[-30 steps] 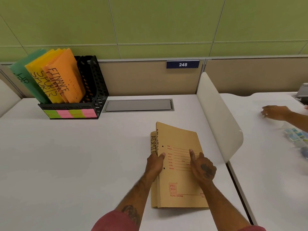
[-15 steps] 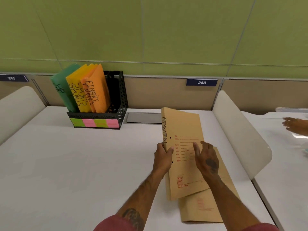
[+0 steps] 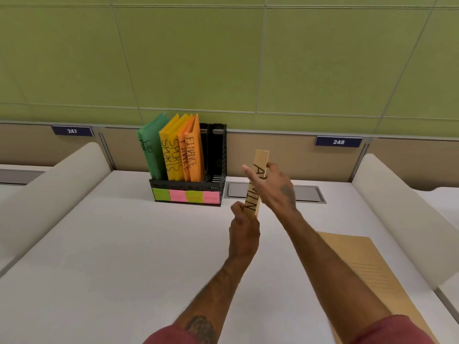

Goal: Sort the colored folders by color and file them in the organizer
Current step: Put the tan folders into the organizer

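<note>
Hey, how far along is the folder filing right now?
Done: green folders, yellow folders and orange folders stand in the organizer. In hand: the ADMIN folder, upright off the desk, left hand gripping its lower end, right hand holding higher up. Left: filing it and the second brown folder lying on the desk; the organizer's right side looks free.

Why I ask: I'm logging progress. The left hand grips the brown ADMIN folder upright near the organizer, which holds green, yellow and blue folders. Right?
Not quite: there are no blue folders. The head view shows green folders, yellow folders and orange folders marked FINANCE in the organizer. The rest holds: the left hand grips the brown ADMIN folder upright near it.
</note>
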`<state>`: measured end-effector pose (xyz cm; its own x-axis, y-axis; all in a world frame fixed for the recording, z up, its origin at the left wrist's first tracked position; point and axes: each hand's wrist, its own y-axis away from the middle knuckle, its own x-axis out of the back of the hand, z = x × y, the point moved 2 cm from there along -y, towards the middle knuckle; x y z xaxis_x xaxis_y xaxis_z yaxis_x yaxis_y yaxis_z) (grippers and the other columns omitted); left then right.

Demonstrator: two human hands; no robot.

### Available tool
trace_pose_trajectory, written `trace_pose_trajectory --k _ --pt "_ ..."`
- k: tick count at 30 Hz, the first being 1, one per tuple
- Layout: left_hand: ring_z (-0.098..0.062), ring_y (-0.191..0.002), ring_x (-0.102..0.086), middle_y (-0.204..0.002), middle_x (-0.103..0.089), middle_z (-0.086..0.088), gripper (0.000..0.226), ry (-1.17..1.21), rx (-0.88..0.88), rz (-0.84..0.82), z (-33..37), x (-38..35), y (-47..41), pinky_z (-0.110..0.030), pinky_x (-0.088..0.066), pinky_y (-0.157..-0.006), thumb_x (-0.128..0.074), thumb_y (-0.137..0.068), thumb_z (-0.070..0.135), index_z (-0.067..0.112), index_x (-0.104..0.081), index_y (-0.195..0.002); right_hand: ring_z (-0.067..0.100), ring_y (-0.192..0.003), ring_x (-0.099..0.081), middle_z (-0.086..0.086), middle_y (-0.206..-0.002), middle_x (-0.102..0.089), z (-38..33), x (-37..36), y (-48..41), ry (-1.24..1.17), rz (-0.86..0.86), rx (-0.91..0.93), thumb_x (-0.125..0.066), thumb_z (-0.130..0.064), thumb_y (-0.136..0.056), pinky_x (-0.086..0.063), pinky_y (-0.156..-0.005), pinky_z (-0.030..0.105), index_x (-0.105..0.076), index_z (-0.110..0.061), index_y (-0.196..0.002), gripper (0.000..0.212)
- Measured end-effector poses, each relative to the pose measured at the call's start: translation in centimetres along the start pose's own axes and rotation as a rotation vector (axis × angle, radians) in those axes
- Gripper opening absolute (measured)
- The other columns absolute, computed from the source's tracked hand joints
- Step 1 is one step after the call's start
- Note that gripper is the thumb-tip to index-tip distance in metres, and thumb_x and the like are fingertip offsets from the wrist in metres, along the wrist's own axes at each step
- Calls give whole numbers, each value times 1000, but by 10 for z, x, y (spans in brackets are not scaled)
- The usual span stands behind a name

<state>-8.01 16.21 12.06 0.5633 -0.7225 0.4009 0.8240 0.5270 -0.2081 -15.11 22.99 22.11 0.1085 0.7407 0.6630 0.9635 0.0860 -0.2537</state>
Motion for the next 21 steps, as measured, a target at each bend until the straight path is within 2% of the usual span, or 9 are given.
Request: trace_pose_trajectory --k 2,4,6,11,14,17,19,21 --pt "-25 -93 -68 -122 -62 -15 35 -34 -25 32 -9 8 2 -32 -58 -80 -53 -100 21 15 -30 -126 23 -84 -69 -2 -94 -70 -12 -12 -1 -19 -31 -116 -50 -83 -72 -59 -74 39 -63 -22 -107 72" --pt "-22 -82 -66 -113 -65 -13 38 -81 -53 50 -17 14 3 -29 -59 -72 -54 -100 21 15 -30 -129 20 -75 -69 -2 -79 -69 -20 -20 -3 -45 -42 -177 -59 -66 -75 -53 -61 29 -64 -21 -86 47" --pt "-23 -81 -67 -110 -66 -13 42 -114 -56 62 -23 18 0 -30 -59 -71 -55 -99 20 14 -30 -131 18 -70 -66 -1 -75 -68 -24 -26 -6 -56 -46 -191 -61 -53 -77 -48 -56 26 -62 -21 -78 33" --pt "-22 -96 -67 -127 -60 -12 52 -94 -83 64 -22 24 -15 -34 -60 -82 -60 -97 25 12 -29 -137 14 -69 -60 -3 -73 -63 -38 -34 -19 -99 -65 -139 -64 -43 -80 -48 -57 27 -61 -19 -83 24" --pt "-23 -108 -64 -138 -53 -9 57 -96 -182 48 -19 30 -32 -33 -58 -88 -60 -97 24 20 -22 -140 12 -65 -58 -4 -69 -61 -46 -34 -31 -146 -44 -87 -64 -42 -80 -40 -51 24 -61 -20 -79 23" --pt "-23 -113 -62 -145 -48 -7 62 -83 -287 10 -19 40 -51 -35 -57 -88 -59 -97 22 33 -16 -140 10 -60 -59 -6 -63 -60 -60 -34 -46 -218 -8 -26 -65 -41 -81 -40 -48 21 -60 -21 -72 23" --pt "-20 -118 -58 -147 -45 -4 61 -24 -304 -36 -24 51 -63 -35 -56 -91 -58 -96 32 38 -17 -140 9 -58 -60 -8 -61 -60 -70 -32 -55 -265 35 10 -65 -41 -81 -42 -47 20 -60 -22 -68 24" --pt "-9 -121 -52 -146 -44 2 56 32 -308 -49 -30 66 -79 -21 -50 -92 -53 -94 52 41 -20 -138 5 -52 -57 -12 -55 -58 -83 -30 -66 -292 99 46 -65 -42 -77 -40 -46 18 -59 -21 -61 27"
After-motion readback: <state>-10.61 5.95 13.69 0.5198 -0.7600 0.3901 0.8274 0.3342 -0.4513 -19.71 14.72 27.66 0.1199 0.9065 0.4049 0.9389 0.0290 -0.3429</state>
